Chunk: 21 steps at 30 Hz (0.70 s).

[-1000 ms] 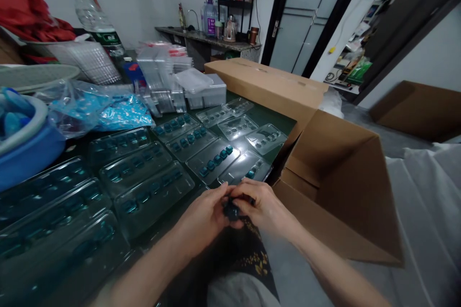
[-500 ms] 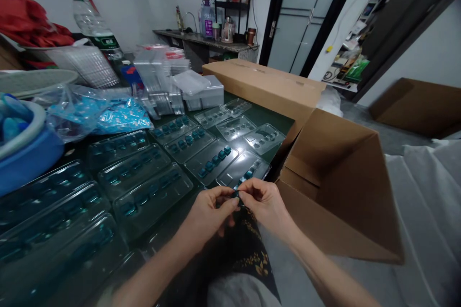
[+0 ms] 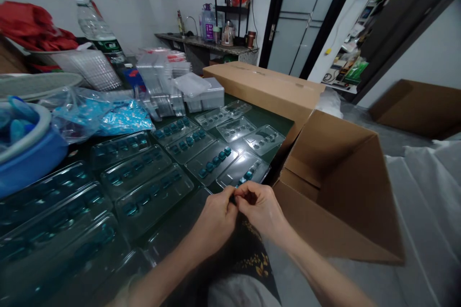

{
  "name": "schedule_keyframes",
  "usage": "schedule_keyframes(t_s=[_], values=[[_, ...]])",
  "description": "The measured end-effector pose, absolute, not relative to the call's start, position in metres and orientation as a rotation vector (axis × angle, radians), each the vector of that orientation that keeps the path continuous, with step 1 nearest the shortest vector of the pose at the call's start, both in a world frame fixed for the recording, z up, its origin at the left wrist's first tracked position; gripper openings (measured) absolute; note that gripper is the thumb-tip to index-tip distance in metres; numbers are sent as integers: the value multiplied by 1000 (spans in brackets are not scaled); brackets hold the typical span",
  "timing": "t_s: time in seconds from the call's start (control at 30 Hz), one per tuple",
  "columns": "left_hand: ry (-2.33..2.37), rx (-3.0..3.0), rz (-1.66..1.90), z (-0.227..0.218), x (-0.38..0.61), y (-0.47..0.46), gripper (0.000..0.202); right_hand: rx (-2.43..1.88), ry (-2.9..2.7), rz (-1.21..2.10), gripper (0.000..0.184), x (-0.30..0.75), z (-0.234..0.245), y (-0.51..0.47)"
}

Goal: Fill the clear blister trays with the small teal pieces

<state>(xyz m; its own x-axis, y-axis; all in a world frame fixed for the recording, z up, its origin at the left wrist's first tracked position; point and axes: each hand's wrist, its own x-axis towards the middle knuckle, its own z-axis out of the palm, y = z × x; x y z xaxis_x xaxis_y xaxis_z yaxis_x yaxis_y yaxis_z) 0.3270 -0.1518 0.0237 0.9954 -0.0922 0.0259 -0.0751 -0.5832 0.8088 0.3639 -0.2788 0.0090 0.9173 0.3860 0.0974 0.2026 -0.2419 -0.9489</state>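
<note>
My left hand (image 3: 220, 213) and my right hand (image 3: 262, 205) meet fingertip to fingertip at the near edge of the table, both closed in a pinch. A small dark teal piece showed between them a moment ago; now the fingers almost wholly hide it. Just beyond my fingers lies a clear plastic tray (image 3: 258, 169) with a few glossy teal pieces (image 3: 247, 176) in its row of hollows. To its left, another clear tray (image 3: 196, 160) holds a row of similar teal pieces (image 3: 215, 159). Their exact kind is too small to make out.
More filled trays (image 3: 154, 196) cover the table's left. Trays with clear hollows (image 3: 264, 139) lie farther back, before stacked plastic boxes (image 3: 205, 96). An open cardboard box (image 3: 342, 192) stands at right. A blue basin (image 3: 32, 158) and a blue-patterned bag (image 3: 122, 117) are at left.
My left hand has rolled over, its fingers curling in tighter so its back faces up. The teal piece between the fingertips has become hidden. My right hand stays nearly in place.
</note>
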Motion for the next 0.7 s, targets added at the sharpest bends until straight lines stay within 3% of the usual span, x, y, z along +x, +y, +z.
schedule_keyframes(t_s=[0.37,0.5,0.57,0.7], values=[[-214,2277,92,25,327,-146,22,-1814,-506,238,12,366,17,-284],[108,1833,-248,28,332,-144,14,-1695,-529,237,10,365,24,-292],[234,1542,-408,29,334,-142,11,-1666,-575,182,17,364,25,-297],[266,1236,-510,28,334,-140,6,-1691,-677,103,23,359,21,-303]])
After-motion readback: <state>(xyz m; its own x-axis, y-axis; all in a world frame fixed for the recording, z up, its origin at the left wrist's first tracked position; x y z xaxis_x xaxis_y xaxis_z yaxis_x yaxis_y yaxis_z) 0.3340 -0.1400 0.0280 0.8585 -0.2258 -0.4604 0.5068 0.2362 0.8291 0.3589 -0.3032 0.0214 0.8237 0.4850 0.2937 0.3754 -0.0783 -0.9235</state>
